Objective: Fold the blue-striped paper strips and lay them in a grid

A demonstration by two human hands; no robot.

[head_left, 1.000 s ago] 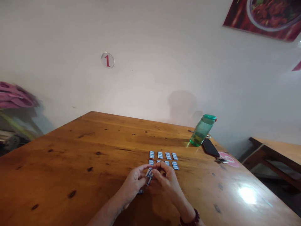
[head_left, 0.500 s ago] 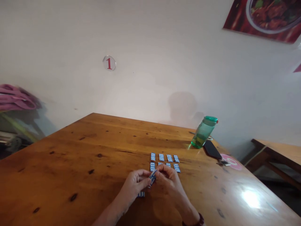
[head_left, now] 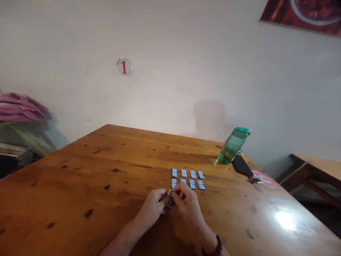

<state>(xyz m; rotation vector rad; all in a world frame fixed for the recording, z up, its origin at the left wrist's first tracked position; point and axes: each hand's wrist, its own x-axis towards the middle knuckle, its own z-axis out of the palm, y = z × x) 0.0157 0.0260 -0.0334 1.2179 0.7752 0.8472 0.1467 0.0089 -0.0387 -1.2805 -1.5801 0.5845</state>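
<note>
Close together near the front of the table, my left hand (head_left: 152, 207) and my right hand (head_left: 189, 209) pinch one small blue-and-white piece (head_left: 169, 193) between them. Fingertips cover most of it, and its exact kind cannot be made out. Another blue-and-white piece (head_left: 163, 212) lies on the wood, partly hidden by my left hand. Just beyond my fingers, several flat blue-and-white striped pieces (head_left: 193, 174) lie in two rows. My right hand hides part of one piece in the nearer row.
A green bottle (head_left: 233, 145) stands at the back right of the wooden table (head_left: 80, 185). Beside it are a dark phone (head_left: 242, 165), a pink round sticker (head_left: 263, 179) and a small metallic item (head_left: 256, 180). Behind the table rises a white wall (head_left: 165, 89).
The held piece has turned between my fingers, and less of its striped face shows. My right fingers have shifted left, closer to my left hand. The camera view has moved slightly.
</note>
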